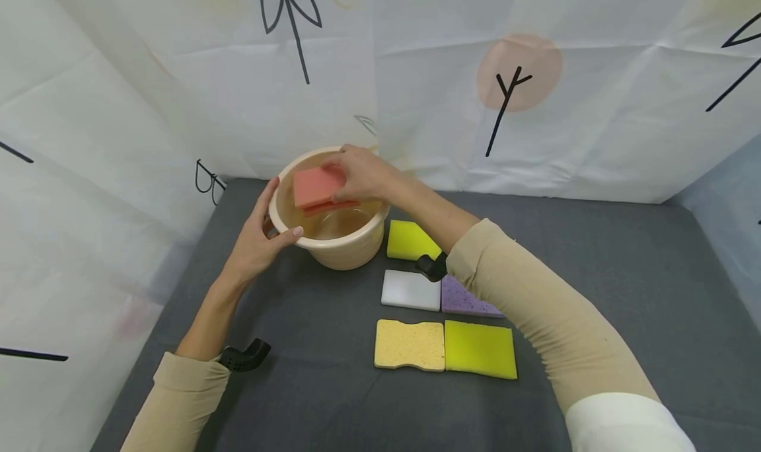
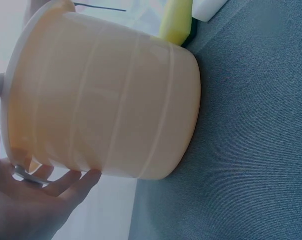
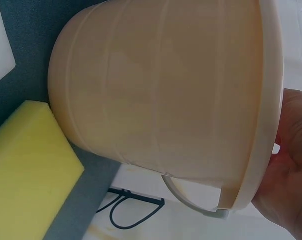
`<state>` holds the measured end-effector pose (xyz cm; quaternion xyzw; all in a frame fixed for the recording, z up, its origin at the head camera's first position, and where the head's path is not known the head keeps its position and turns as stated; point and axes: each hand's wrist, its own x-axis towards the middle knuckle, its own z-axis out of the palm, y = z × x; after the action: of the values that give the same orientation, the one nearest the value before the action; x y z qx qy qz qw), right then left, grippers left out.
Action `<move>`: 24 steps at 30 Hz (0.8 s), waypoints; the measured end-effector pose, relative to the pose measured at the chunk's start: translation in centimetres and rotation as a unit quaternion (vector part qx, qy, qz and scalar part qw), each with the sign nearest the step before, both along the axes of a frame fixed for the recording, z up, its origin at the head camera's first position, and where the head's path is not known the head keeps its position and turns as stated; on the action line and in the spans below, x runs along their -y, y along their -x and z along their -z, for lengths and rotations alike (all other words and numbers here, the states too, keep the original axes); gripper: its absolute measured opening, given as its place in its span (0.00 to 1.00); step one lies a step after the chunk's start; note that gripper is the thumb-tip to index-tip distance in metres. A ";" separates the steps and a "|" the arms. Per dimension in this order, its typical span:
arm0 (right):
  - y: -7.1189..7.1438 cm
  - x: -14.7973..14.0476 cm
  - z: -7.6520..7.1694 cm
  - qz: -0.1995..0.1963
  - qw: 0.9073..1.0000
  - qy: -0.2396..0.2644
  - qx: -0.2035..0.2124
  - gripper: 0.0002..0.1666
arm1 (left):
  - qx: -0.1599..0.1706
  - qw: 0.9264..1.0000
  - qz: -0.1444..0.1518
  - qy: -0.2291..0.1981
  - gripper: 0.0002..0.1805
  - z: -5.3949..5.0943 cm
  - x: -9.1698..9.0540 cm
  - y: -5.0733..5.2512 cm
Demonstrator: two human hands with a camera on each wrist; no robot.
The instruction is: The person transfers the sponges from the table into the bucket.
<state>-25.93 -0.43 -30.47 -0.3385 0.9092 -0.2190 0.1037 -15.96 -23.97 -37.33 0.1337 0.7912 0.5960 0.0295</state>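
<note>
A cream plastic bucket point(image 1: 346, 252) stands upright on the dark cloth. My left hand point(image 1: 257, 244) grips its rim at the left, thumb over the edge and fingers along the outer wall; the left wrist view shows these fingers point(image 2: 73, 185) beside the handle's end. My right hand point(image 1: 364, 173) reaches over the far right rim and pinches a coral-pink sponge point(image 1: 317, 186) inside the bucket's mouth. A darker red edge shows just below that sponge; I cannot tell whether it is a second piece. In the right wrist view the bucket wall point(image 3: 160, 90) hides the sponge.
Right of the bucket lie a bright yellow sponge point(image 1: 410, 239), a white sponge point(image 1: 410, 289) and a purple sponge point(image 1: 466, 300), partly under my right arm. Nearer, a pale yellow notched sponge point(image 1: 409, 345) touches a yellow-green one point(image 1: 480, 349). A printed white curtain point(image 1: 428, 121) hangs behind.
</note>
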 end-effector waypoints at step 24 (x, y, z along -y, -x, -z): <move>-0.6 -2.3 -0.4 -0.011 0.992 0.113 0.062 0.35 | 0.002 1.000 -0.024 0.002 0.49 0.2 -0.2 -0.2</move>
<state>-25.31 1.90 -30.08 -0.3438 0.8669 -0.3393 0.1234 -15.80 -23.76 -37.54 0.1131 0.7951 0.5956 0.0170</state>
